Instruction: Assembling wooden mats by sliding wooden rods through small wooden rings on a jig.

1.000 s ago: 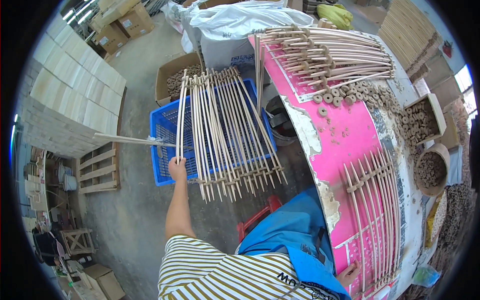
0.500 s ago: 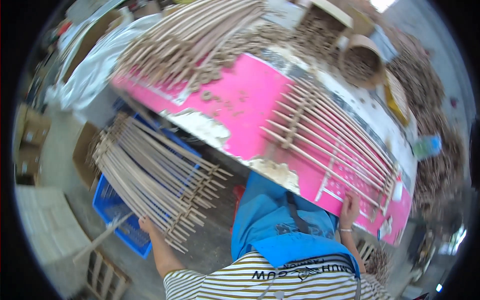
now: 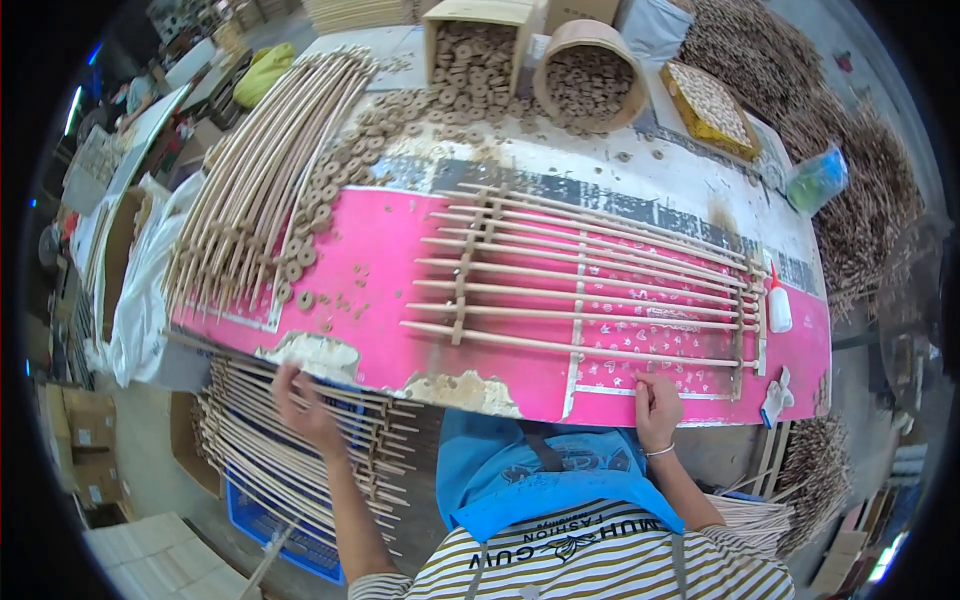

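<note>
A wooden rack point(image 3: 590, 295) of slim pale rods, joined by crosspieces near both ends, lies flat on the pink-topped table point(image 3: 385, 240). My right hand point(image 3: 657, 408) is at the table's front edge, just below the rack's nearest rod. Its fingers are curled together; whatever they may hold is hidden. My left hand point(image 3: 310, 410), slightly blurred, is raised by the front edge at the left, fingers apart and nothing visible in them. Below it, a stack of similar racks point(image 3: 270, 440) rests on a blue crate point(image 3: 270, 535).
Another rod bundle point(image 3: 265, 180) lies at the table's left, beside scattered wooden rings point(image 3: 320, 215). At the back stand a box of rings point(image 3: 430, 60), a round tub point(image 3: 545, 85) and a yellow tray point(image 3: 690, 115). A red-tipped white bottle point(image 3: 780, 308) is right of the rack.
My left hand has left the stack of racks and risen toward the table edge. The view has turned and shifted, showing more of the table's back. My right hand stays by the front edge.
</note>
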Motion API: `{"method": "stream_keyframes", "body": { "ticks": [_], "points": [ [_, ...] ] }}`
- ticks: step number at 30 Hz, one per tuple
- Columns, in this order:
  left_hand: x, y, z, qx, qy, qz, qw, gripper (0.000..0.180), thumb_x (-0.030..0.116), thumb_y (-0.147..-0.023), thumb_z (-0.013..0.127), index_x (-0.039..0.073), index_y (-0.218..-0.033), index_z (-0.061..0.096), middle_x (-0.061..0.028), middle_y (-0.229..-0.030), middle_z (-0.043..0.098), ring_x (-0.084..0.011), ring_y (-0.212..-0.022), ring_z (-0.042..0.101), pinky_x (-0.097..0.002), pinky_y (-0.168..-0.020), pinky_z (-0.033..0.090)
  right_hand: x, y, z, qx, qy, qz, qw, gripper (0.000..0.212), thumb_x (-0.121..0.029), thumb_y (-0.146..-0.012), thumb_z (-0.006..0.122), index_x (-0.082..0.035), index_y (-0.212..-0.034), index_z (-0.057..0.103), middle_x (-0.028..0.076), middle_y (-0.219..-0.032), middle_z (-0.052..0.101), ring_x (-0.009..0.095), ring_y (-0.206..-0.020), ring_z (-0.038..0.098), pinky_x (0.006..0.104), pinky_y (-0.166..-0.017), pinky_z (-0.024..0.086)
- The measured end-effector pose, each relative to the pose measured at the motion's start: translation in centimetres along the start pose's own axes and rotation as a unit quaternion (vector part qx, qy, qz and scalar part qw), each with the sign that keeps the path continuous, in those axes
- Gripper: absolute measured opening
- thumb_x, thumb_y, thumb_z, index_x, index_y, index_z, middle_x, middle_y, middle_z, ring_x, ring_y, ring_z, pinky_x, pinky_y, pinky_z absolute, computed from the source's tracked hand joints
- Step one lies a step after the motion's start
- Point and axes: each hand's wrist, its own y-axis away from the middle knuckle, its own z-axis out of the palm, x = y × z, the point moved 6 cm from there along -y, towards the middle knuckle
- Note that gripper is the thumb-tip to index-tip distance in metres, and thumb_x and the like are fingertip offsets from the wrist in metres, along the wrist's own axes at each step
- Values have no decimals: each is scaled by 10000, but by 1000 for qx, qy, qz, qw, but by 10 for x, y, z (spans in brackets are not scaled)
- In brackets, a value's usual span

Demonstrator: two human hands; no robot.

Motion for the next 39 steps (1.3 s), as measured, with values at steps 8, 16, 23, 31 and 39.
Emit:
{"method": "stream_keyframes", "body": {
  "ticks": [8,16,23,31,39],
  "points": [
    [220,7,343,-439,27,359,823,358,97,-920,697,111,-1275,649,-87,-1332,669,-339,-1245,602,-474,-1080,461,2,-3,-4,-10,22,0,1000,109,-57,-889,716,-78,-995,732,133,-860,682,336,-776,655,428,-685,515],
    [229,37,447,-596,-61,403,692,387,179,-890,736,168,-1259,619,-84,-1243,670,-363,-1168,650,-515,-1054,479,3,-8,-8,-18,7,19,1000,145,-51,-861,744,-81,-1002,738,107,-800,640,300,-724,630,404,-644,500],
    [239,33,459,-608,-39,425,669,718,116,-822,731,190,-1485,465,-160,-1188,633,-417,-1132,617,-515,-1048,495,2,-10,-9,-15,1,6,1000,175,-47,-857,743,-84,-1028,729,87,-773,605,274,-683,600,399,-607,476],
    [236,30,479,-640,5,385,665,757,80,-793,659,204,-1517,477,-179,-1169,656,-442,-1090,642,-499,-1022,528,3,-11,-10,-9,4,4,1000,172,-56,-855,744,-76,-1025,740,85,-756,599,270,-679,599,395,-603,477],
    [233,31,479,-620,15,399,675,693,51,-791,641,222,-1459,576,-165,-1163,671,-401,-1074,665,-486,-953,558,1,-10,-10,-6,10,2,1000,179,-59,-852,749,-76,-1029,734,85,-759,595,268,-678,598,397,-602,476]
  ]
}}
